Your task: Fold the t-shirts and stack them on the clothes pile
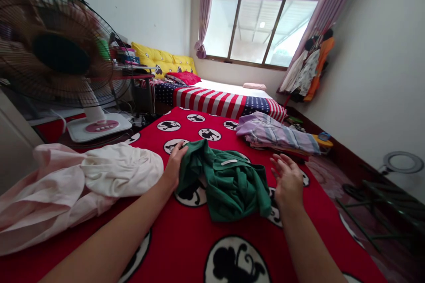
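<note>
The rumpled green shirt (pixel 239 190) lies on the red blanket (pixel 175 243); the left hand (pixel 174 168) touches its edge, pinch unclear; the right hand (pixel 288 181), fingers loose, holds nothing. One-sided pulling could bunch the shirt further.

bright window (pixel 260 31) between purple curtains (pixel 206 4), white walls (pixel 381 57)

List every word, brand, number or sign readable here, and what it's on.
No text is readable.
Pale strip on the green garment, perhaps a label: too small.
Fan's pink control panel: any markings too small.
Boxes behind the fan: too blurred.
</note>
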A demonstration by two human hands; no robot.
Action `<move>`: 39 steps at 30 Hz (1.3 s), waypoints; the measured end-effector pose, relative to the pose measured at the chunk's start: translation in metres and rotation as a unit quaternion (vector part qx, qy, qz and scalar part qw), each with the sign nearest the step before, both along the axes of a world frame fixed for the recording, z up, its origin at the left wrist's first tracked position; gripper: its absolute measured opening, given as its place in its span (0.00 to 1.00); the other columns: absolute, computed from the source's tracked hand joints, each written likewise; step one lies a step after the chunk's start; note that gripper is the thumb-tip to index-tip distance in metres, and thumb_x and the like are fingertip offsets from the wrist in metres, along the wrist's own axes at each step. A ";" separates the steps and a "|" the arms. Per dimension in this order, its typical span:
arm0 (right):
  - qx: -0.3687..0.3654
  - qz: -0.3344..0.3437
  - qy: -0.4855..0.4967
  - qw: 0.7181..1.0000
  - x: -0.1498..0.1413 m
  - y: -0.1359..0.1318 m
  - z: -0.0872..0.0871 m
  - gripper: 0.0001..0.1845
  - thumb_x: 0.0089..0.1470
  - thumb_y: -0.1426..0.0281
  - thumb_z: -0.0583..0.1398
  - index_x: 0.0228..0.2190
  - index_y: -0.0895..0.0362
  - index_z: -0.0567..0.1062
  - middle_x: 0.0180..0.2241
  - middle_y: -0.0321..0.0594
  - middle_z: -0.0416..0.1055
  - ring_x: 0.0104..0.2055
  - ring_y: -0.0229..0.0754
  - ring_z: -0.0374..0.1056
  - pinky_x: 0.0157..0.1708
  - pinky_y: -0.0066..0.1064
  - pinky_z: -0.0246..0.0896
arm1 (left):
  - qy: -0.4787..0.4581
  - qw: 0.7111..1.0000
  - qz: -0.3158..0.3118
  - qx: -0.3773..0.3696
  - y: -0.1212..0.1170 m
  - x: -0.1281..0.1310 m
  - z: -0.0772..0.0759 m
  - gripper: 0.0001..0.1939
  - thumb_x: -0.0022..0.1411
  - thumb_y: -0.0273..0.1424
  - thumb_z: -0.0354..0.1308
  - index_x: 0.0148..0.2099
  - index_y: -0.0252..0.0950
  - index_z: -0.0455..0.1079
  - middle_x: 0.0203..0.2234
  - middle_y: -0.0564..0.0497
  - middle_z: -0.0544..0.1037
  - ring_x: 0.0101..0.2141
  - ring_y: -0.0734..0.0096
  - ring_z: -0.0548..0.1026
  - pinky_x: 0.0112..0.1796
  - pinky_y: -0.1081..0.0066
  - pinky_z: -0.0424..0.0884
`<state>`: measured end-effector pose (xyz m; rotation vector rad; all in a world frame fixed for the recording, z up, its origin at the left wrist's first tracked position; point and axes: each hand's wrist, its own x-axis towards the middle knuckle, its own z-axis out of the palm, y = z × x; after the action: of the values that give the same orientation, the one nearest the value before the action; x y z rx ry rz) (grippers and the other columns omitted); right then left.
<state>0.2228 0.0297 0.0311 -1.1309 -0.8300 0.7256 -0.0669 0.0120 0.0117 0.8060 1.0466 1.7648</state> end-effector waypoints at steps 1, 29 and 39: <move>0.000 0.040 -0.036 0.999 -0.011 -0.005 0.001 0.18 0.43 0.60 0.62 0.37 0.52 0.71 0.38 0.39 0.76 0.42 0.44 0.73 0.38 0.35 0.66 | 0.053 0.999 -0.002 0.004 0.000 0.001 -0.004 0.27 0.55 0.39 0.60 0.56 0.37 0.65 0.44 0.43 0.76 0.45 0.55 0.76 0.47 0.57 0.72; 0.071 0.152 -0.506 0.846 -0.073 -0.047 -0.011 0.09 0.58 0.67 0.56 0.30 0.55 0.74 0.34 0.40 0.74 0.41 0.45 0.68 0.44 0.35 0.59 | 0.526 0.818 0.029 0.230 -0.027 0.021 -0.007 0.09 0.56 0.20 0.55 0.39 0.38 0.66 0.39 0.49 0.75 0.43 0.64 0.72 0.47 0.63 0.68; -0.061 0.110 -0.594 0.795 -0.063 -0.037 -0.018 0.16 0.54 0.66 0.60 0.44 0.57 0.74 0.46 0.49 0.72 0.50 0.56 0.65 0.46 0.43 0.59 | 0.546 0.795 0.085 0.250 -0.026 0.017 -0.003 0.12 0.50 0.16 0.54 0.33 0.38 0.67 0.36 0.52 0.77 0.41 0.64 0.73 0.48 0.61 0.65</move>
<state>0.1599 -0.0070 0.0129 -1.6158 -2.0222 0.1565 -0.0498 -0.0144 0.0087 2.3022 1.3703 1.6937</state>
